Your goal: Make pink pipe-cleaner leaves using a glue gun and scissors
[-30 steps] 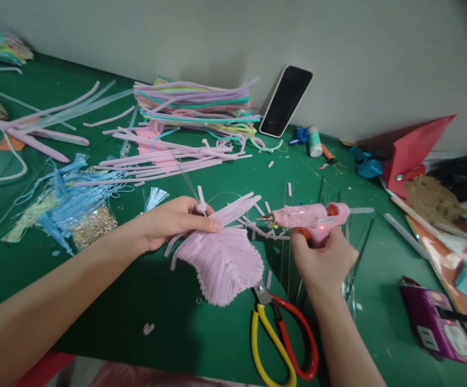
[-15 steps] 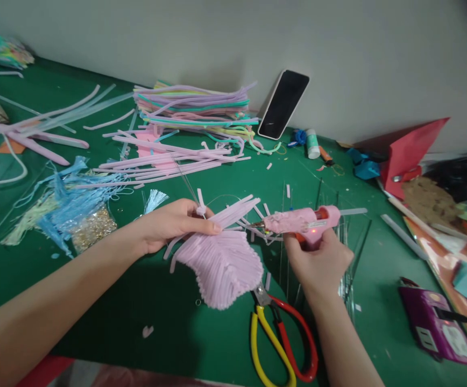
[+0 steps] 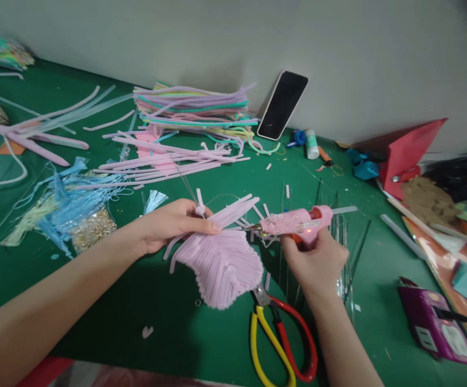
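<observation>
A craft workbench: green mat (image 3: 144,301) strewn with pipe cleaners (image 3: 193,107) and scissors (image 3: 282,338).

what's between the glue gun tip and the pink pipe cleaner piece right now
Nothing visible. The right hand holds the pink glue gun with its nozzle pointing left at the pink pipe cleaner piece, which the left hand pins to the green table. Only loose pipe cleaner ends of that piece lie near the nozzle.

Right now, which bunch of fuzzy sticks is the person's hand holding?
The pink woven fan under the left hand. The pastel pile by the phone and the loose pink sticks lie untouched farther back.
</observation>
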`<state>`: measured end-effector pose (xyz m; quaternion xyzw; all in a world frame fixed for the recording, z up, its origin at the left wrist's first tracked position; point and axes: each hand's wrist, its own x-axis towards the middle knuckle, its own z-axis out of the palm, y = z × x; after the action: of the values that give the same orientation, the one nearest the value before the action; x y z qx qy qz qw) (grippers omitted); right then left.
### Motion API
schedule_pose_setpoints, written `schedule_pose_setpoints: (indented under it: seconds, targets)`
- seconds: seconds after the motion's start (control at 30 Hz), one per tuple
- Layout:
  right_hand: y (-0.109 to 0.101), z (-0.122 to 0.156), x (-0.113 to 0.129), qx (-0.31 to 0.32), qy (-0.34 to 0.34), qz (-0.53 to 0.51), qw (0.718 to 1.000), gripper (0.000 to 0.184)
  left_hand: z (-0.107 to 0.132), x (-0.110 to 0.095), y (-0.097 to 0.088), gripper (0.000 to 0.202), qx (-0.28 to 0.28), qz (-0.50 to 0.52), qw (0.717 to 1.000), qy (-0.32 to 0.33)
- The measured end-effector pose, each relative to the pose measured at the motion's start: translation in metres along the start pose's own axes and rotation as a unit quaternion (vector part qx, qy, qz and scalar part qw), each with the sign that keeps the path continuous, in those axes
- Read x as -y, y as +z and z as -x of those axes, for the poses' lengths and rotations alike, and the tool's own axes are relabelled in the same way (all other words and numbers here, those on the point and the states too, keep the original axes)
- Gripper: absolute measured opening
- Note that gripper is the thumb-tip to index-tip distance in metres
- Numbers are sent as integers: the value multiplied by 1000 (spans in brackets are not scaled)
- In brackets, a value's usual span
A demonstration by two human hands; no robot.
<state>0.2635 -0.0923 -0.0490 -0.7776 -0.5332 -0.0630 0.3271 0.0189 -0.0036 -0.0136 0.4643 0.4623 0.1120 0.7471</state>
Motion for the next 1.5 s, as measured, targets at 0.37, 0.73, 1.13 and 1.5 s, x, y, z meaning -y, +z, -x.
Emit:
schedule_pose_setpoints:
  seconds: [0.37, 0.73, 1.13, 1.5]
  targets:
    - [11, -19, -34, 47, 47, 121, 990, 46, 2, -1, -2, 28, 13, 29, 999, 5]
    - [-25, -18, 21, 133, 67, -157, 976, 37, 9, -4, 3, 24, 32, 22, 999, 24]
    - [-15, -20, 58, 343, 234, -499, 760, 27, 9, 0, 6, 24, 83, -35, 995, 39]
    - [-14, -17, 52, 329, 279, -509, 745, 25, 10, -2, 5, 20, 84, -29, 995, 37]
